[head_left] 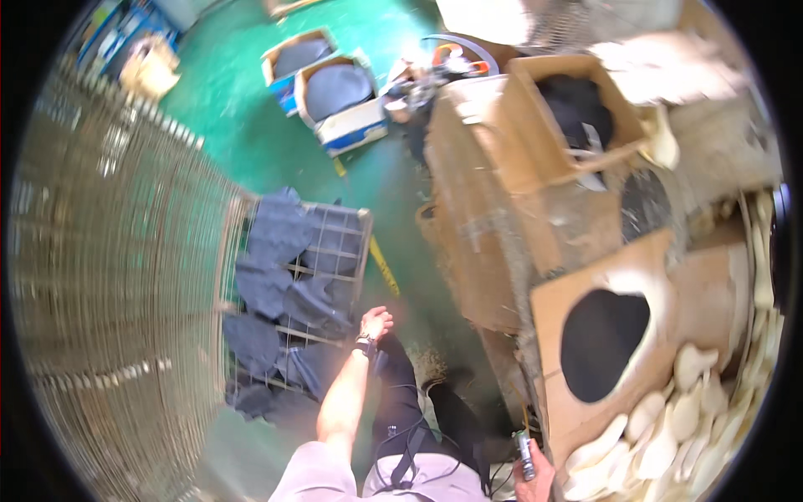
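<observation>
My left hand [378, 323] hangs in front of my legs near the wire cart, its fingers loosely curled and nothing visible in them. A dark watch sits on that wrist. At the lower right, my right hand [536, 478] is closed round a small silver-grey cylindrical tool [525, 456], whose exact kind I cannot make out. Beside it a flat black rounded piece [604, 345] lies on a cardboard sheet [556, 402]. Several cream-coloured, paddle-shaped pieces [661, 443] are heaped at the cardboard's near edge, right of my right hand.
Dark blue-grey sheets [276, 226] cover a wire cart [365, 243] on the left, beside a tall wire mesh [142, 251]. Two boxes of dark pieces [355, 125] stand on the green floor [226, 109]. An open carton [514, 117] holds black material. A cable crosses my lap.
</observation>
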Demonstrator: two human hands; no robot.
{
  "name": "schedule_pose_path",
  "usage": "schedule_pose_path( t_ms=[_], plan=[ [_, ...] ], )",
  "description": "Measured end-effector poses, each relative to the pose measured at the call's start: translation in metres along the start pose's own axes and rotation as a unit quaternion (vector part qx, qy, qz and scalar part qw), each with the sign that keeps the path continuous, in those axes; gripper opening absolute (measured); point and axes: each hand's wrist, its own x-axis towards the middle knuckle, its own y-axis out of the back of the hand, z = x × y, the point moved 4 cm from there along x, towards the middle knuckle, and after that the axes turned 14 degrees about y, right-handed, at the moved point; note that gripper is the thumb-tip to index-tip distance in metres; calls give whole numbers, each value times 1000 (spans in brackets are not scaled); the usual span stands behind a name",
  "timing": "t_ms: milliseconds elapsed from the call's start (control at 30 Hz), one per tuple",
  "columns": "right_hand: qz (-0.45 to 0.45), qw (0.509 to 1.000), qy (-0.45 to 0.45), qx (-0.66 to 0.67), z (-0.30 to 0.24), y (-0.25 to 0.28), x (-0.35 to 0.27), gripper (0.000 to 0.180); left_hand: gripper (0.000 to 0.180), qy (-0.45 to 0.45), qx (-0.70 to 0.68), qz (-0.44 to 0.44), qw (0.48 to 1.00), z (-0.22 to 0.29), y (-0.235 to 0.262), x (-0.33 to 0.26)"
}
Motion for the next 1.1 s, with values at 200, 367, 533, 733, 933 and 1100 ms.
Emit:
schedule_pose_path(
  t_ms=[200, 367, 533, 733, 933, 1100],
  plan=[
    [227, 973, 20, 32, -7, 94, -87, 56, 45, -270, 332, -58, 902, 95, -59, -88],
    [346, 934, -9, 92, 9, 135, -155, 56, 39, -153, 378, -123, 905, 96, -100, -136],
    [455, 884, -24, 108, 31, 142, -194, 52, 33, 153, 325, -210, 909, 45, -67, -82],
    [482, 868, 12, 120, 39, 161, -195, 56, 21, -494, 762, -221, 356, 23, -79, -128],
    [410, 902, 49, 126, 43, 174, -192, 63, 27, -313, 743, -221, 549, 20, -116, -108],
    [329, 924, 109, 164, 48, 165, -190, 79, 33, -81, 393, -252, 881, 17, -130, -85]
  ],
)
